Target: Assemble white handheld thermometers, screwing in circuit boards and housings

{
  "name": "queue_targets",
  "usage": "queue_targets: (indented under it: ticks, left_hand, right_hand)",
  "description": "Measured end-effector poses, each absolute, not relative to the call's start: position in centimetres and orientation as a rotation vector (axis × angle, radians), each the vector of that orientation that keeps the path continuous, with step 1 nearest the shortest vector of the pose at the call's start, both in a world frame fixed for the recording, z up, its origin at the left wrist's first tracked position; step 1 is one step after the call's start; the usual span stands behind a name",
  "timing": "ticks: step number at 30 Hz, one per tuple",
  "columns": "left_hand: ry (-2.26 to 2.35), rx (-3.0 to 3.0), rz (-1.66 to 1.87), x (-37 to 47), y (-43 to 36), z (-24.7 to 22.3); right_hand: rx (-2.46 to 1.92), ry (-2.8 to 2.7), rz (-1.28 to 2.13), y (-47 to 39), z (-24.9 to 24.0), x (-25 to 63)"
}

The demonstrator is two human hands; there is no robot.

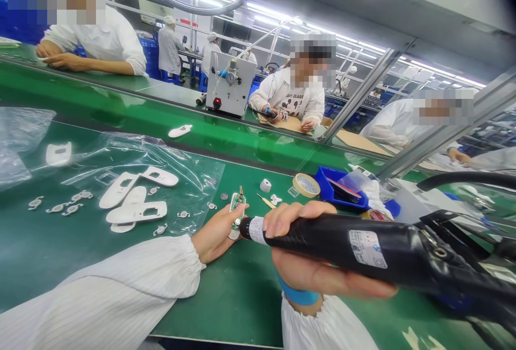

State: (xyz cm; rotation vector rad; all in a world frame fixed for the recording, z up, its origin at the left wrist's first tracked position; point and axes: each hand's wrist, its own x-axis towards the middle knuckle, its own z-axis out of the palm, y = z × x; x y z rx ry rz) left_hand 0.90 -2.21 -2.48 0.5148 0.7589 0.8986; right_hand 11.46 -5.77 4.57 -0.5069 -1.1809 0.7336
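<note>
My right hand (300,264) is wrapped around a black electric screwdriver (322,237) with white labels, held nearly level. Its nose points left, over the lower end of a small green circuit board (238,207) in a white plastic housing. My left hand (215,234) grips that housing by its side; the fingers beneath are partly hidden. The screwdriver's tip is hidden, so I cannot tell if it touches the board. Left of my hands, several white plastic shells (137,212) lie piled on a clear plastic bag (193,178), among small white curved parts (72,209).
Behind the board are a tape roll (306,185), a white cylinder (265,185) and a thin yellow-handled tool (266,201). A blue bin (342,188) stands at the right. One white shell (180,131) rests on the green belt (133,113). Co-workers in white sit across it, beside a grey machine (229,84).
</note>
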Motion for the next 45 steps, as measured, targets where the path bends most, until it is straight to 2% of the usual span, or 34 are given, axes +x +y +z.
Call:
queue_targets:
  ticks: [8, 14, 20, 24, 27, 31, 35, 38, 41, 45]
  left_hand:
    - [0.745, 0.555, 0.880, 0.8, -2.4, -2.3]
    - [0.752, 0.559, 0.895, 0.8, -2.2, -2.8]
    - [0.722, 0.578, 0.859, 0.8, -1.8, -2.9]
    - [0.753, 0.626, 0.788, 0.2, -1.5, -2.3]
    - [0.763, 0.677, 0.764, 0.0, -1.5, -1.8]
    - [0.787, 0.725, 0.748, -0.1, -1.5, -1.3]
    - [0.833, 0.773, 0.748, -0.2, -1.4, -0.7]
    - [0.874, 0.798, 0.755, -0.4, -1.3, -0.4]
    - [0.898, 0.818, 0.741, -0.6, -1.3, -0.4]
    - [0.903, 0.853, 0.710, -0.7, -1.4, -0.5]
  right_hand:
    - [-0.278, -1.177, 0.875, -5.3, 4.0, 11.5]
    - [-0.269, -1.174, 0.901, -5.2, 3.9, 11.2]
    - [-0.314, -1.114, 0.791, -5.7, 4.6, 11.1]
    - [-0.440, -1.139, 0.665, -7.3, 6.0, 14.0]
    - [-0.685, -1.386, 0.672, -8.9, 6.8, 18.0]
    - [-0.865, -2.037, 0.741, -10.3, 6.1, 22.9]
    - [-0.924, -2.463, 0.353, -11.9, 3.2, 26.1]
    - [-1.078, -2.567, -0.003, -13.6, 0.8, 28.0]
    - [-0.993, -2.672, -0.327, -14.8, -0.6, 30.5]
    - [-1.055, -2.727, -0.513, -14.4, -0.2, 34.0]
